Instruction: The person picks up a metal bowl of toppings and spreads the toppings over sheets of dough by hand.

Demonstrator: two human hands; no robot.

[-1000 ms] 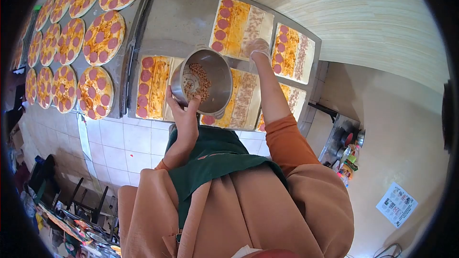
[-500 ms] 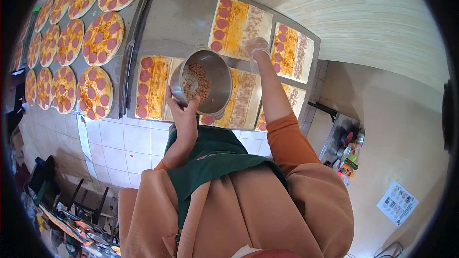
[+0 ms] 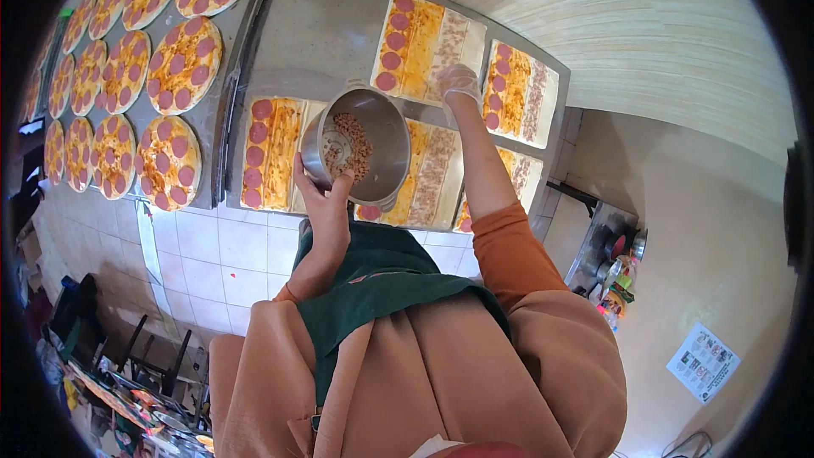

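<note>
My left hand (image 3: pixel 328 212) grips the near side of a metal pot (image 3: pixel 392 140), thumb over its rim. The pot is tilted toward me, with crumbled meat (image 3: pixel 350 146) gathered at its bottom. My right hand (image 3: pixel 459 85), in a clear plastic glove, is over the lower right part of a rectangular dough sheet (image 3: pixel 476 32). That sheet carries a row of pepperoni slices (image 3: pixel 392 60), a band of orange sauce and a strip of crumbled meat. The right fingers are blurred through the glove, so their grip is unclear.
More topped dough sheets (image 3: pixel 543 89) lie on the metal table (image 3: pixel 309 21), some partly behind the pot and my right forearm. On the left, a tray (image 3: pixel 212 123) holds several round pepperoni pizzas (image 3: pixel 170 161). A wall (image 3: pixel 644 51) rises beyond the table.
My right hand has shifted very slightly over the same dough sheet. The left hand and pot stay almost in place.
</note>
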